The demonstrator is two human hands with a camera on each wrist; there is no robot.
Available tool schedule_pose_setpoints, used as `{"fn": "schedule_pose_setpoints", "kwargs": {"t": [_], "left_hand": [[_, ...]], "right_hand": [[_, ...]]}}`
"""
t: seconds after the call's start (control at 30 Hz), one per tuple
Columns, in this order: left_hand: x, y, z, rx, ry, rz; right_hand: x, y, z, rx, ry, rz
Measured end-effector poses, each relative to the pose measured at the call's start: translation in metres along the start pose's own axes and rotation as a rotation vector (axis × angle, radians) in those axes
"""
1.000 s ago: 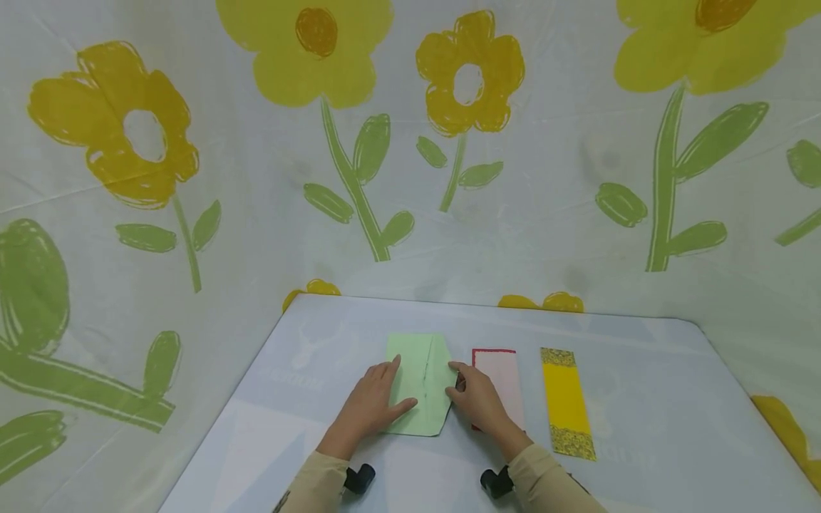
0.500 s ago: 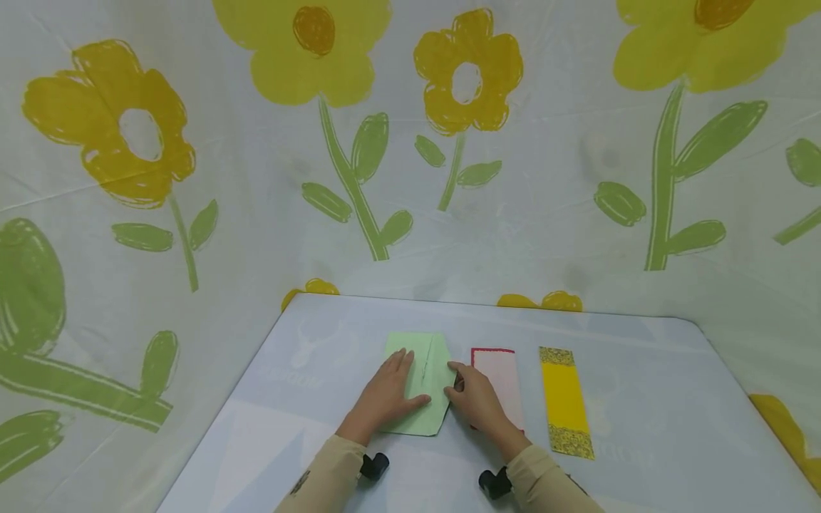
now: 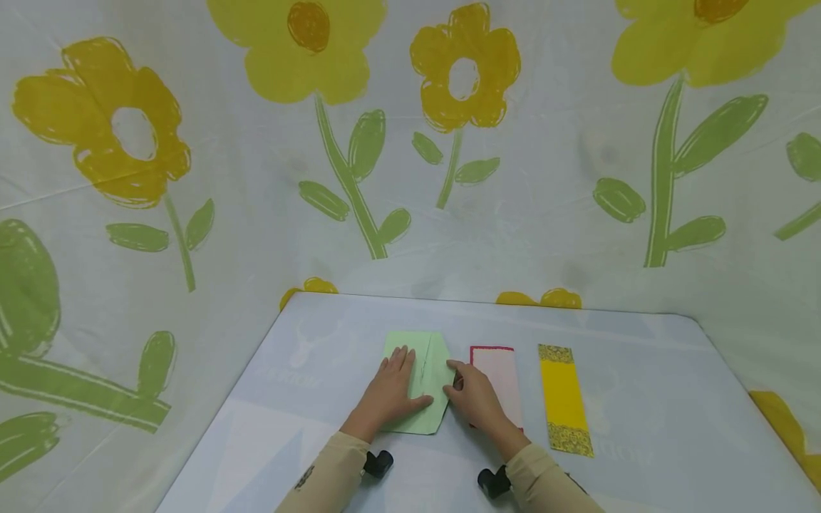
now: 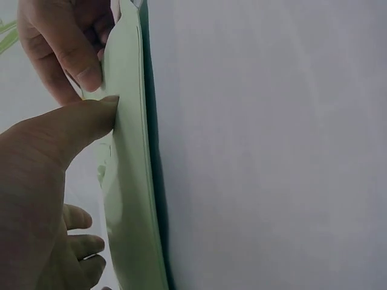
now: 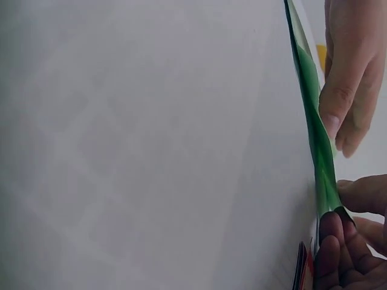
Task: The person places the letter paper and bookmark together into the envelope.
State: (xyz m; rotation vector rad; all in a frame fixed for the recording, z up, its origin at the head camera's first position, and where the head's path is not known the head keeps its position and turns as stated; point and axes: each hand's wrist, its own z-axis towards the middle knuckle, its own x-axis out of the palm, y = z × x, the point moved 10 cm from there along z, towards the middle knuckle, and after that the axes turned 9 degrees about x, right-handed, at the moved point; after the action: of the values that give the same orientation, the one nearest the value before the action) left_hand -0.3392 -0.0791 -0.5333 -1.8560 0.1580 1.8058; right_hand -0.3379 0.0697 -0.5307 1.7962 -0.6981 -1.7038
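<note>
A light green paper envelope (image 3: pixel 434 377) lies on the table in front of me, its angled side to the right and a seam running down it. My left hand (image 3: pixel 387 395) rests on it with straight fingers spread, the thumb reaching past the seam. At the right edge my right hand (image 3: pixel 474 399) pinches the paper between thumb and fingers. The right wrist view has that hand (image 5: pixel 357 241) at lower right, fingertips under the green edge (image 5: pixel 325 163). In the left wrist view my left thumb (image 4: pixel 91 118) touches the paper, close to the right hand (image 4: pixel 63 45).
Right of the envelope lies a pink rectangular piece with red edges (image 3: pixel 497 370), partly behind my right hand. Farther right is a yellow strip (image 3: pixel 564 399) with patterned gold ends. A flower-printed cloth (image 3: pixel 545 178) hangs behind the white table (image 3: pixel 654 377).
My left hand has slid to the right across the envelope, its thumb now past the seam. The right hand keeps its pinch at the right edge.
</note>
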Motion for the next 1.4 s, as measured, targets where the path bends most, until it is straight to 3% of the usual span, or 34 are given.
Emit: {"fn": "schedule_pose_setpoints", "kwargs": {"t": [0.5,0.67,0.9,1.4], "left_hand": [[0.004,-0.008,0.0,0.08,0.038,0.048],[0.001,-0.013,-0.001,0.106,0.015,0.078],[0.002,-0.01,0.0,0.091,0.013,0.111],[-0.005,-0.006,-0.005,0.099,0.034,0.031]], "right_hand": [[-0.001,0.003,-0.001,-0.047,-0.015,0.01],[-0.002,0.003,-0.002,-0.054,-0.023,0.015],[-0.003,0.004,-0.003,-0.051,-0.023,-0.001],[-0.006,0.003,-0.004,-0.049,-0.031,0.001]]}}
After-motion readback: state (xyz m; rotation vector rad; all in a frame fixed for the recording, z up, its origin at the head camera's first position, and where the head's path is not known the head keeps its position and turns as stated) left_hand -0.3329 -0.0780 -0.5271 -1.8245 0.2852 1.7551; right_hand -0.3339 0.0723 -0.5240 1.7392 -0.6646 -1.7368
